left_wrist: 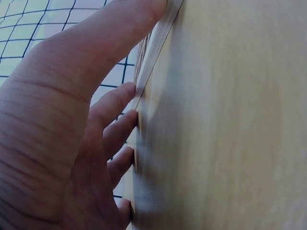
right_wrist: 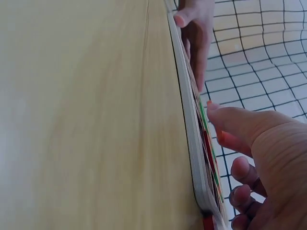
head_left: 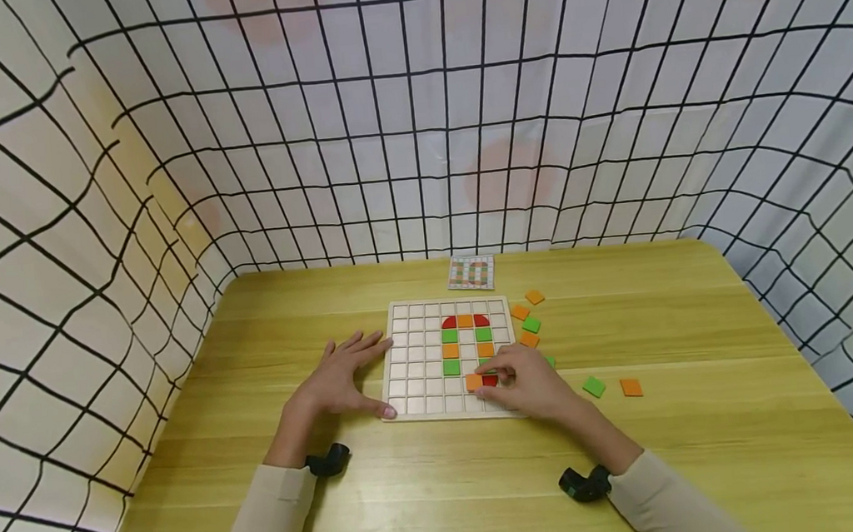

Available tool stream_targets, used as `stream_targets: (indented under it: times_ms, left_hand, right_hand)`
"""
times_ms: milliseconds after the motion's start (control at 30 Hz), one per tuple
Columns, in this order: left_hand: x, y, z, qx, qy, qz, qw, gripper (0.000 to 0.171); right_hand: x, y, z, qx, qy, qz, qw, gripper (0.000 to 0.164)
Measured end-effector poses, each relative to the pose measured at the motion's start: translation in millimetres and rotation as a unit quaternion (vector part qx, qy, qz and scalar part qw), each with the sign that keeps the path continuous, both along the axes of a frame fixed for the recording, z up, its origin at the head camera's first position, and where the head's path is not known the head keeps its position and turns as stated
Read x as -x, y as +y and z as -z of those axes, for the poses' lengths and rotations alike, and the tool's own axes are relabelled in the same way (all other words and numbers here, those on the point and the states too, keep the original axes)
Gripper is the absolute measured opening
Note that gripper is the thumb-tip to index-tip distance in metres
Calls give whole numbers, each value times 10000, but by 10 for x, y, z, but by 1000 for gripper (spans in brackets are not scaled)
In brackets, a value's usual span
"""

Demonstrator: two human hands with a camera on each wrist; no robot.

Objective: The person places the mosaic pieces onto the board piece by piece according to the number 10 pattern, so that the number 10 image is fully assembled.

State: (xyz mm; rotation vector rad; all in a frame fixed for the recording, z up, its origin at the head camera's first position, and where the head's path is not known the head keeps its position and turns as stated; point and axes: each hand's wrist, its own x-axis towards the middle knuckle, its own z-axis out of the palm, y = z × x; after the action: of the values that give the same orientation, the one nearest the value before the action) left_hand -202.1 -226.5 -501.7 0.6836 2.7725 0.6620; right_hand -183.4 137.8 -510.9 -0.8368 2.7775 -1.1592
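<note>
My left hand (head_left: 345,377) lies with fingers spread at the left edge of a pale wooden grid board (head_left: 411,359), its thumb on the near left corner. My right hand (head_left: 529,379) pinches a square orange tile (head_left: 473,382) between thumb and index finger, over the near rows of the board. Right beside that tile lies a red piece (head_left: 490,382), partly under the fingers. Farther up the grid, two columns of green and orange tiles run toward red rounded pieces (head_left: 449,323), with an orange tile (head_left: 464,321) between those. My right hand hides part of the right column.
A small printed pattern card (head_left: 470,273) lies behind the board. Loose tiles, such as a green one (head_left: 531,324), are scattered to the board's right. Another green tile (head_left: 594,386) and an orange tile (head_left: 632,388) lie farther right. Black netting (head_left: 503,93) encloses the table.
</note>
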Motion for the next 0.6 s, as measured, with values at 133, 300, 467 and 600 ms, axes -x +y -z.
stream_targets:
  times_ms: [133,300,467,600]
  left_hand:
    - [2,3,-6,6,-4,11,10000,120]
    - [0,8,-17,33,13,18,10000,120]
    - [0,8,-18,16,8,21,10000,120]
    - [4,-2,-2,27,-5,16,10000,119]
  right_hand:
    - [-6,-43,18,-88,-23,63,9999,29]
    - [-7,-51,45,-142,-4,64,9999,28]
    - [-4,-51,63,-198,-23,117,9997,29]
    - [-8,-60,55,-185,-37,127,9997,30]
